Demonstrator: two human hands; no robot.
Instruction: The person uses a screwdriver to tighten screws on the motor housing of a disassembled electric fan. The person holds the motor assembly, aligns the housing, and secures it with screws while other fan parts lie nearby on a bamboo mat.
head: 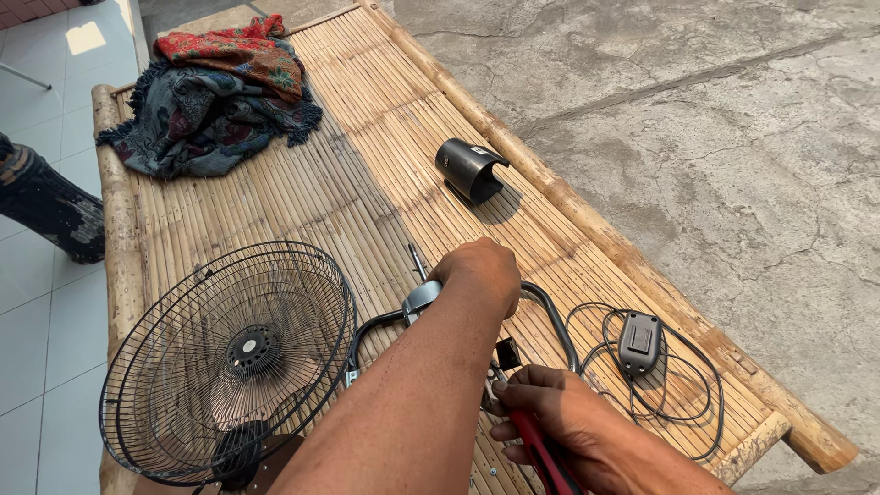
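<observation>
Fan motor housing [422, 298] sat mid bamboo desk [367, 119], left hand [478, 272] closed over it. Right hand [559, 412] closed round red-handled tool [541, 454] just beside. Black fan guard [229, 357] at left; black cover [470, 169] farther up; switch box [639, 342] with coiled cord [678, 385] right; folded cloths [220, 92] at far end.

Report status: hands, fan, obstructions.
Left hand gripping the fan's metal part. Right hand holding red-handled tool. Fan guard alongside, coiled cord right.

Sunlit bamboo bench [385, 119] on cracked concrete [715, 137] (pale tiles [46, 321] alongside)
</observation>
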